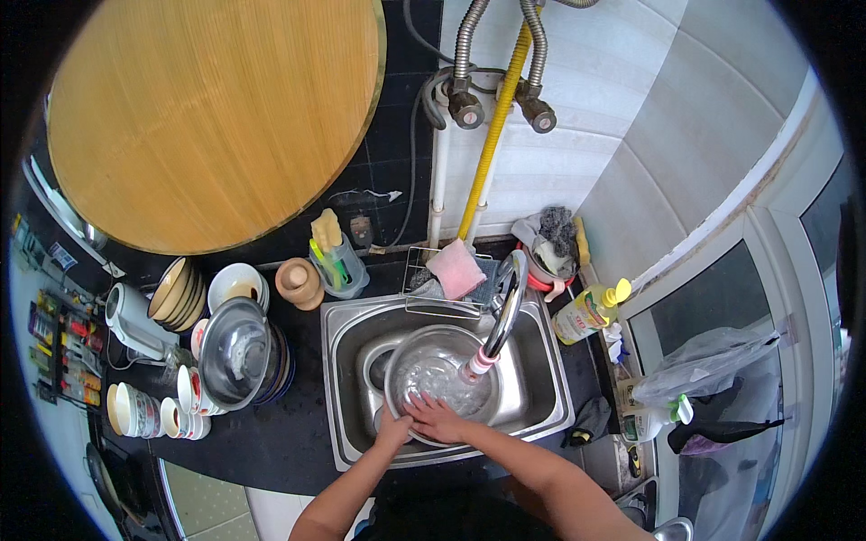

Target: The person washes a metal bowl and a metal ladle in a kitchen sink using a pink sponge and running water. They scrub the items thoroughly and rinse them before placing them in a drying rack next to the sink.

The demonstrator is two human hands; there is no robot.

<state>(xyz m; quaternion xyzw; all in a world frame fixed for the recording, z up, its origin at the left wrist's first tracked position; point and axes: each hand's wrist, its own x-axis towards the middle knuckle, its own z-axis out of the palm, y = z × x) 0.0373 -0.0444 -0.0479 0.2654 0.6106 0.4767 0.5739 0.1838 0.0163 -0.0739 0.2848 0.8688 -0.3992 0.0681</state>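
A round stainless steel basin [488,403] with rippling water sits in the metal sink [539,408]. The curved chrome faucet [513,307] reaches down over it, its white and pink nozzle [478,364] just above the water. At the basin's near left rim, my left hand [393,427] grips the edge, its fingertips partly hidden. Beside it my right hand [437,418] reaches over the near rim with fingers spread and stretched toward the water. Nothing shows in the right hand, and the two hands lie close together.
Left of the sink stand stacked bowls [236,281], a large metal bowl [236,352], a wooden mortar [299,283] and cups [185,419]. A wire rack [417,270] with a pink cloth [456,269] sits behind the sink. A yellow-capped detergent bottle [582,314] stands right.
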